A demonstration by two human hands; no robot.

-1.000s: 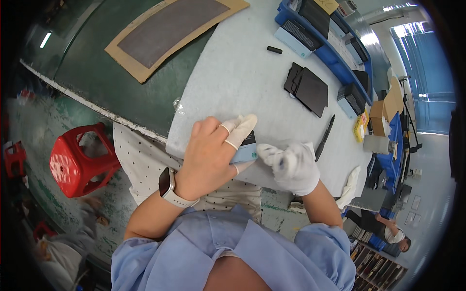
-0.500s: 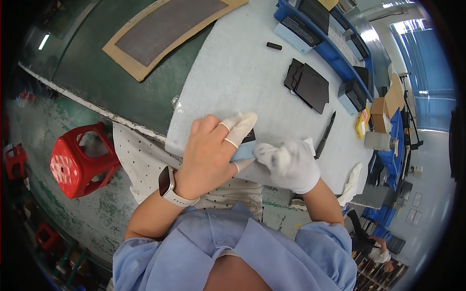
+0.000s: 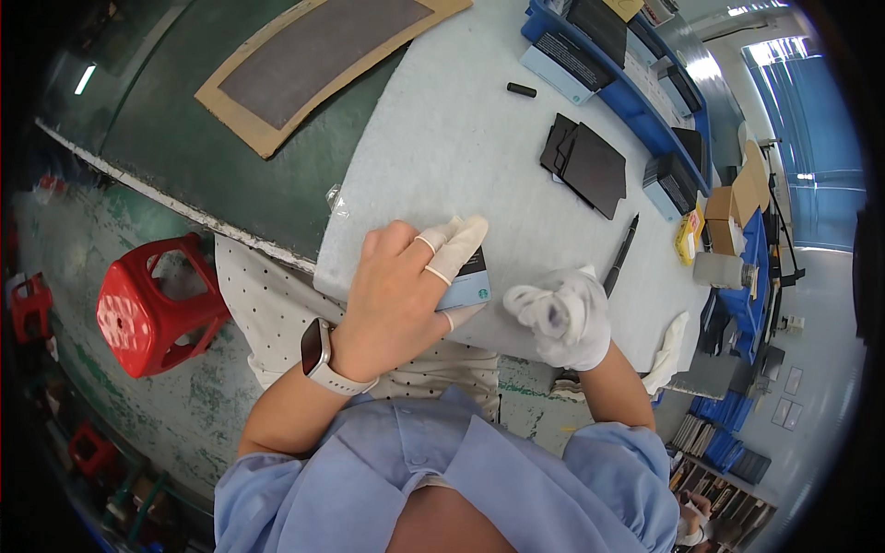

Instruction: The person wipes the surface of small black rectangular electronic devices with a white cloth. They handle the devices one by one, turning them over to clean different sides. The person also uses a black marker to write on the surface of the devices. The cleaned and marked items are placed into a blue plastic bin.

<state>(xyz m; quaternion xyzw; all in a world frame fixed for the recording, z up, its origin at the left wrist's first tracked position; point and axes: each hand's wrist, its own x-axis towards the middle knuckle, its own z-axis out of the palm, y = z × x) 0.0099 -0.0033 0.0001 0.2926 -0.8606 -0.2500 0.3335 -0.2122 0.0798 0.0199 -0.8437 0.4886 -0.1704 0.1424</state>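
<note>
Under my left hand (image 3: 401, 281) is a small light-blue and black box (image 3: 466, 290) on the white tabletop. Pale finger cots cover two fingertips, which lie across the box, and the thumb, which holds its near edge; my palm hides the rest of it. To the right, clear of the box, my right hand (image 3: 562, 323) in a white glove is closed on what looks like a bunched white cloth (image 3: 555, 315) with grey smudges. Past that hand lies a black marker pen (image 3: 622, 253).
Black flat pieces (image 3: 592, 170) and a black cap (image 3: 521, 89) lie farther off. A blue tray (image 3: 636, 111) with boxes stands at the far right. A white glove or cloth (image 3: 668, 352) hangs at the right edge. On the left are a framed dark board (image 3: 323, 60) and a red stool (image 3: 152, 304).
My right hand has drawn back rightward from the box and turned, uncovering the box's right corner. My left hand holds nearly the same place. A person at the lower right has moved.
</note>
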